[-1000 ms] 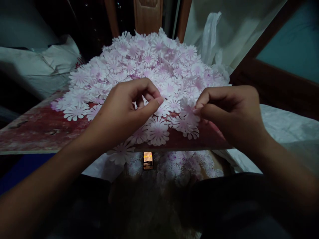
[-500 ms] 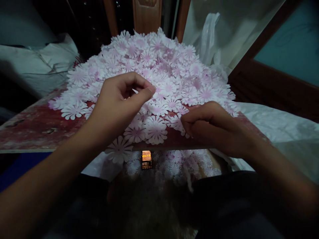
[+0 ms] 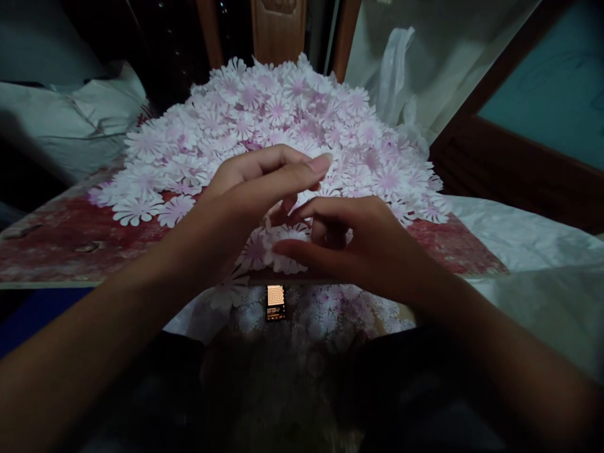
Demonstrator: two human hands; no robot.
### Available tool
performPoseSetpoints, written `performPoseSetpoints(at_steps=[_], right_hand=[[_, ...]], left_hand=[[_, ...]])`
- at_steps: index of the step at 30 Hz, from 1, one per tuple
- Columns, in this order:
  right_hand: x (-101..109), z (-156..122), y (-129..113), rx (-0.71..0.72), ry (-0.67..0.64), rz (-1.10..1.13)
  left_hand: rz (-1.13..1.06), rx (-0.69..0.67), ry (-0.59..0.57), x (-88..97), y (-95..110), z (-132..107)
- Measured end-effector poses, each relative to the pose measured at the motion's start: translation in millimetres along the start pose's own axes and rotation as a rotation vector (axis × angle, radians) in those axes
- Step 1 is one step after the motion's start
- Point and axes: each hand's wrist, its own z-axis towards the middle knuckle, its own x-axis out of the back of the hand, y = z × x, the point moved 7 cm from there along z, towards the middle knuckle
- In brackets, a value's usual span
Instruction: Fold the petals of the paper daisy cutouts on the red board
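Both hands have drawn together over the lower centre of the frame, the right hand [image 3: 363, 245] sliding left from the heap's edge. Its fingers [image 3: 302, 248] curve closed over the cut-out flowers [image 3: 283, 113], though whether they grip one cannot be told. The left hand [image 3: 240, 201] sits just above, fingers [image 3: 287, 167] half-curled and holding nothing visible. The papery flowers, white with pink-tinted centres and many rounded petals, lie in an overlapping mound across a red-stained wooden board [image 3: 70, 248]. More flowers [image 3: 330, 308] lie on a white sheet below its front edge, beside a small gold-spiral square [image 3: 275, 302]. A white plastic bag [image 3: 391, 75] hangs upper right.
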Motion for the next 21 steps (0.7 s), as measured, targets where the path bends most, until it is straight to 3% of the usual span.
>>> performPoseSetpoints(at_steps=[7,12,17,21], right_hand=[[-9.1,3.8,-7.4,0.01,-0.027,0.146],[-8.7,6.9,-9.5,0.092,0.027,0.054],[-8.2,12.0,-12.0,0.114,0.042,0.011],[-1.2,15.0,-12.7,0.109,0.139,0.023]], left_hand=[[-0.026,0.035,0.071,8.4,4.5,-2.0],[-0.086,0.001,0.173,18.1,11.1,-3.4],[-0.033,-0.055,0.134,19.1,6.8,-1.6],[-0.008,-0.11,0.142,21.3,3.5,-1.4]])
